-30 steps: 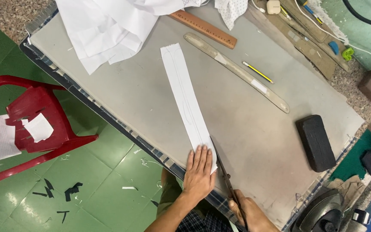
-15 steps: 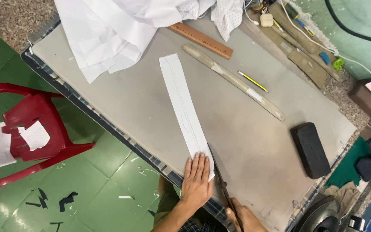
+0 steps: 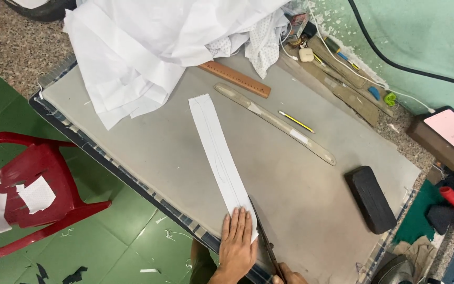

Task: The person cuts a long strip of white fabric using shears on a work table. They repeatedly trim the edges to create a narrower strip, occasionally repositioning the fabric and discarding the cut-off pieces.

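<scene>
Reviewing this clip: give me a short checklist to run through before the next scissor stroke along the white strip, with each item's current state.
1. Left hand flat on the near end of the white fabric strip: ok.
2. Scissors at the strip's right edge: ok.
3. Right hand grip on the handles: cannot tell, mostly out of frame.
4. Left fingers off the blades: ok, though close.
5. Strip lying flat on the table: ok.
6. White cloth pile off the strip: ok.

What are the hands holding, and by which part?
The right hand grips dark scissors by their handle end, mostly hidden. The left hand grips nothing; it lies flat on the near end of the white strip.
</scene>
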